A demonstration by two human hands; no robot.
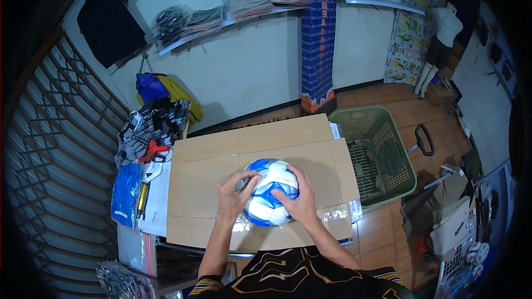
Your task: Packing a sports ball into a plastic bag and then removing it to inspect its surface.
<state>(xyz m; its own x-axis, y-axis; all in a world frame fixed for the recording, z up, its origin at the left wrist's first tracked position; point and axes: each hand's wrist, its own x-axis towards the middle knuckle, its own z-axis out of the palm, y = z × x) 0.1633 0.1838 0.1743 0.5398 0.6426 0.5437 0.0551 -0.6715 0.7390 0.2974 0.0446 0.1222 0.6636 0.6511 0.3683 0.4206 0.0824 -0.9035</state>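
A white and blue soccer ball rests on a flattened cardboard sheet in front of me. My right hand holds the ball from the right, its thumb across a blue panel and its fingers over the far side. At the ball's upper left, my left hand has thumb and fingertips drawn together against the surface. Whether something small sits in that pinch is too fine to make out. Printed writing shows on the ball between the hands.
Left of the cardboard lie a yellow and black hand pump, a blue bagged garment, a red tape dispenser and heaped striped cloth. A green plastic basket with a handle stands at right. Bags hang further right.
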